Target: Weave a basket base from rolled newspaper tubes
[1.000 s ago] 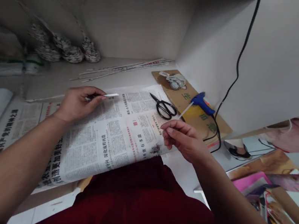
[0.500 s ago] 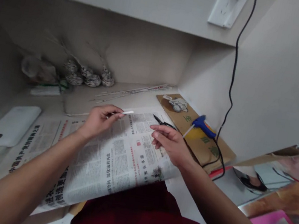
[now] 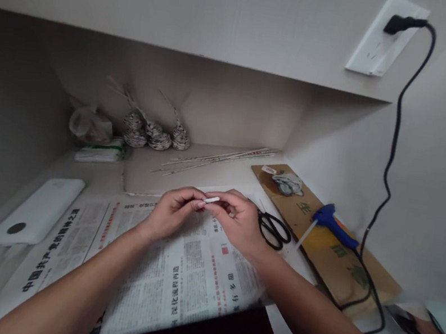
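A short white paper stick, apparently rolled, is pinched between both my hands above the newspaper. My left hand has its thumb and fingers closed on the near end. On the other side, my right hand curls its fingers and thumb around the same piece, hiding part of it. Black-handled scissors lie just right of my right hand, their blades mostly covered by it.
A blue glue gun with a black cord rests on a cardboard sheet. Several thin paper sticks and woven paper shapes lie at the back. At left sits a white power bank; a plugged-in socket is above.
My right hand has moved left and joined my left hand on the white paper stick. The view has shifted, and the scissors' handles now show beside my right hand.
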Available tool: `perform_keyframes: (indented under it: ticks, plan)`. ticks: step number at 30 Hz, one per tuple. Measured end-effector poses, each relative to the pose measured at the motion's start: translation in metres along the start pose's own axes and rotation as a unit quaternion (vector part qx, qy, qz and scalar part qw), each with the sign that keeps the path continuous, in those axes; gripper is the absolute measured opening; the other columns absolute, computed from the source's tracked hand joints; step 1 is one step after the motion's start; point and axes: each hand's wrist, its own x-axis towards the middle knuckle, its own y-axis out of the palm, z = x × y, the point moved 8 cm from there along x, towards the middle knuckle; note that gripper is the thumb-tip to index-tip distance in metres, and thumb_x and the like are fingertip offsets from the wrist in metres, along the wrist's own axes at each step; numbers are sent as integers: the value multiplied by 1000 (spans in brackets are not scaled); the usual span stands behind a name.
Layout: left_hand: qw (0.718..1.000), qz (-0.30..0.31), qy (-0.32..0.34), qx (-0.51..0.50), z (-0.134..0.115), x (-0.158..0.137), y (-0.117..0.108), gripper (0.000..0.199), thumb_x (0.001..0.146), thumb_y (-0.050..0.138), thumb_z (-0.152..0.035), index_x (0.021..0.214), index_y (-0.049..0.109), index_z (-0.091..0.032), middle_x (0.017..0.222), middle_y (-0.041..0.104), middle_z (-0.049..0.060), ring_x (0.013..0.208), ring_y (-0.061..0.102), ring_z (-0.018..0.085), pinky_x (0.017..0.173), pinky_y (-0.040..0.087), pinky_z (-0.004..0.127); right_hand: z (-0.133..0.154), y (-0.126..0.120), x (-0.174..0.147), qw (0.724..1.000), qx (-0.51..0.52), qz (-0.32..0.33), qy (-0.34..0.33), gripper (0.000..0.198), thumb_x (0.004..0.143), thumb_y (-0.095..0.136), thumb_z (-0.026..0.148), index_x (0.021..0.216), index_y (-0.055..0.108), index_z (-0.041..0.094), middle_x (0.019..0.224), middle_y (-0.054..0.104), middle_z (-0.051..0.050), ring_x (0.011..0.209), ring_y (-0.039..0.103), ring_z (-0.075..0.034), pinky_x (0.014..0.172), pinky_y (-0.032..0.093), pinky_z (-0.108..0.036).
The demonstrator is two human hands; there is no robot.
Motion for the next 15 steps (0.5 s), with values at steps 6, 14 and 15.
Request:
perform_keyframes:
  ticks: [6, 14, 15]
  plan:
    - [996, -16, 49, 79, -2, -3, 0, 17, 89, 60, -28, 100, 69, -19, 94, 72, 7, 86, 66, 17, 80, 51, 31, 24, 3, 2, 989, -108, 12, -104, 17, 85, 68, 26, 101, 74, 24, 77, 64, 0, 61, 54, -10, 60, 46, -24]
    - [972, 17, 147, 182, -17, -6, 6, 17, 92, 54, -20, 103, 66, -19, 96, 70, 9, 93, 64, 18, 81, 51, 31, 29, 5, -9, 973, -119, -4, -197, 17, 86, 66, 23, 102, 71, 24, 86, 70, -4, 79, 65, -14, 73, 54, -27]
    - [970, 23, 150, 190, -17, -7, 8, 17, 92, 53, -20, 104, 66, -18, 96, 70, 9, 93, 64, 18, 81, 51, 31, 29, 5, -10, 971, -123, -1, -206, 17, 86, 66, 22, 103, 71, 23, 87, 70, -5, 81, 65, -14, 74, 54, -28]
